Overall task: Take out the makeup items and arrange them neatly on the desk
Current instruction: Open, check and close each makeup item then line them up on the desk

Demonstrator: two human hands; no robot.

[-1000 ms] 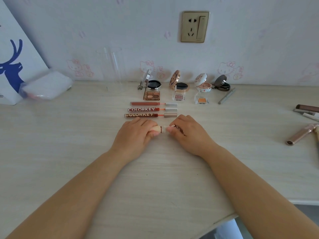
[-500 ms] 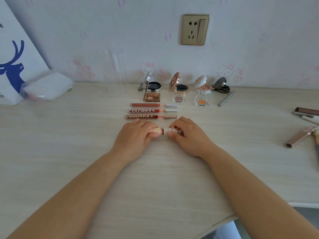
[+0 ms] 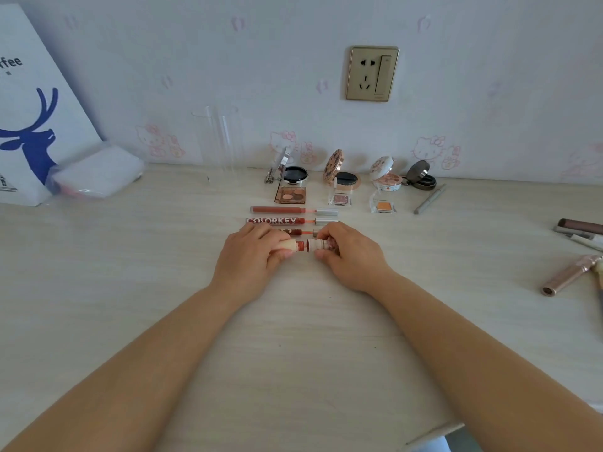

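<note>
At the middle of the desk (image 3: 293, 337) both hands hold a small lipstick lying sideways. My left hand (image 3: 251, 259) grips its cream body (image 3: 288, 246), where a red tip shows. My right hand (image 3: 349, 256) pinches the white cap (image 3: 316, 245), a small gap away from the body. Just behind lie three lip gloss tubes (image 3: 277, 210) in a row, their silver caps drawn off to the right; my hands partly hide the nearest tube. Farther back stand several open compacts (image 3: 295, 174) and small eyeshadow pans (image 3: 291, 195).
A grey pencil (image 3: 429, 199) lies right of the compacts. Loose makeup sticks (image 3: 577, 226) and a rose-gold tube (image 3: 567, 276) sit at the right edge. At far left are a white bag with a blue deer (image 3: 29, 132), a plastic pouch (image 3: 94, 172) and a clear cylinder (image 3: 217, 138).
The cap and body of the lipstick have come apart: a gap with the red tip now shows between my hands. The camera has tilted slightly.
</note>
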